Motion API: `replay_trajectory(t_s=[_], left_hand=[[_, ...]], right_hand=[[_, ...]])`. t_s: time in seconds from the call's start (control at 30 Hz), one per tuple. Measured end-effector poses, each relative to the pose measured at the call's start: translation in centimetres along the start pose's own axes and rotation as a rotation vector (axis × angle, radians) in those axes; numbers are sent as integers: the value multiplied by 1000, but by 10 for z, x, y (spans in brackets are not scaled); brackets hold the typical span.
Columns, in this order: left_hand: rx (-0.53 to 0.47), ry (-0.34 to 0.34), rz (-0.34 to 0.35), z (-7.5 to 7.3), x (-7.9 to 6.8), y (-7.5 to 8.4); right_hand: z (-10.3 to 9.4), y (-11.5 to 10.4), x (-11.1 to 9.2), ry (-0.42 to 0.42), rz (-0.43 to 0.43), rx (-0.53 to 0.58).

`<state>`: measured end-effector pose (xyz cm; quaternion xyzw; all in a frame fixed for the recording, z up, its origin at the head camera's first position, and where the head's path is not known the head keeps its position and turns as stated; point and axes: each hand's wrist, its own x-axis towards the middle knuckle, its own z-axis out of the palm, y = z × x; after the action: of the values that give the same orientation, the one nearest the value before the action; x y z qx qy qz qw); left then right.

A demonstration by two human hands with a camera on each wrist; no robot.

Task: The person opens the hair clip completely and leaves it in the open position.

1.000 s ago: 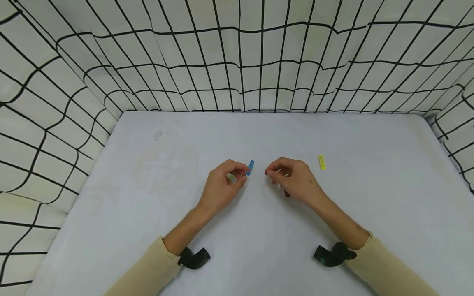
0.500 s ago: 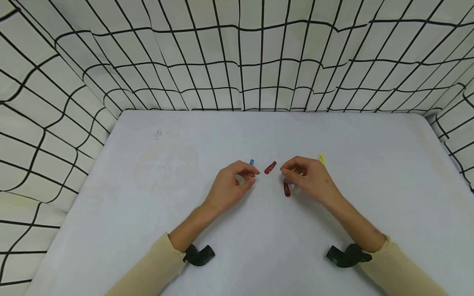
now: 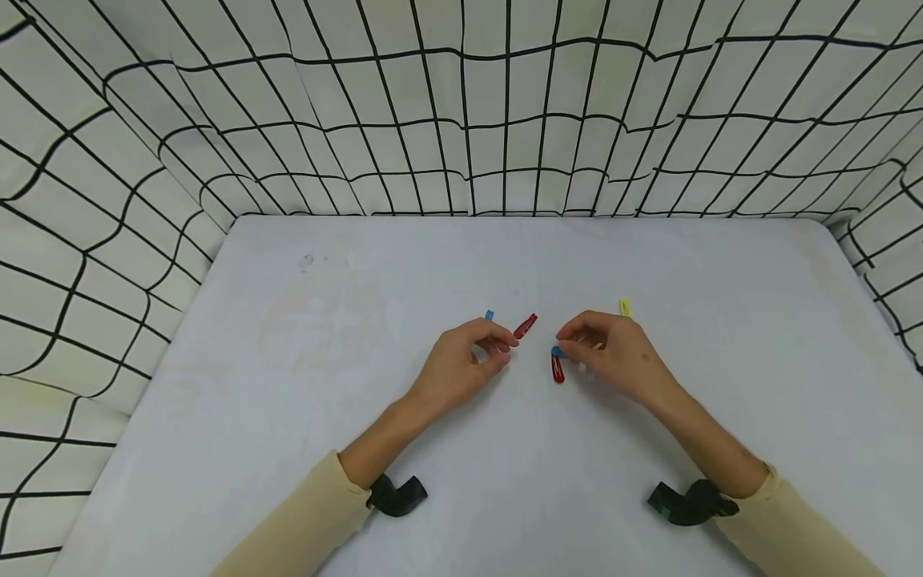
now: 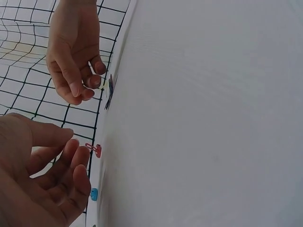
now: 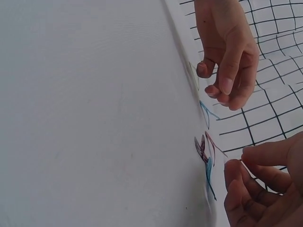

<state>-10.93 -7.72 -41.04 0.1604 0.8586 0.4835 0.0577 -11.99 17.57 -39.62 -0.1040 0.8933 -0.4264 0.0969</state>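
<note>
Small snap hair clips lie on the white table around both hands. My left hand point(image 3: 461, 361) is loosely curled, its fingertips beside the near end of a red hair clip point(image 3: 525, 325); nothing shows in its fingers. Behind it, a blue hair clip point(image 3: 489, 315) is partly hidden. My right hand point(image 3: 613, 349) hovers with thumb and index finger over a second blue hair clip point(image 3: 558, 351), mostly covered in the head view. In the right wrist view that blue clip point(image 5: 209, 176) appears apart from the fingertips. Another red hair clip point(image 3: 558, 369) lies against it.
A yellow hair clip point(image 3: 624, 307) shows just behind the right hand, partly covered. The white table point(image 3: 360, 264) ends at a wall with black netting point(image 3: 469, 128) at the back and sides. Dark wrist cameras point(image 3: 398, 495) sit at both cuffs.
The right hand let go of a red hair clip, leaving it on the table, and moved right to the second blue clip. The left hand shifted right, from the first blue clip toward the red one.
</note>
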Motion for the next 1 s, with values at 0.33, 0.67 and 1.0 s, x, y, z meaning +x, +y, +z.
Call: replay_trajectory(t_s=[0.33, 0.67, 1.0], left_hand=[[30, -49, 23, 4, 1, 0], [45, -88, 18, 8, 2, -1], [66, -115, -5, 8, 1, 1]], right_hand=[[-1, -1, -6, -69, 27, -92], [0, 1, -11, -121, 41, -177], [4, -1, -11, -122, 22, -174]])
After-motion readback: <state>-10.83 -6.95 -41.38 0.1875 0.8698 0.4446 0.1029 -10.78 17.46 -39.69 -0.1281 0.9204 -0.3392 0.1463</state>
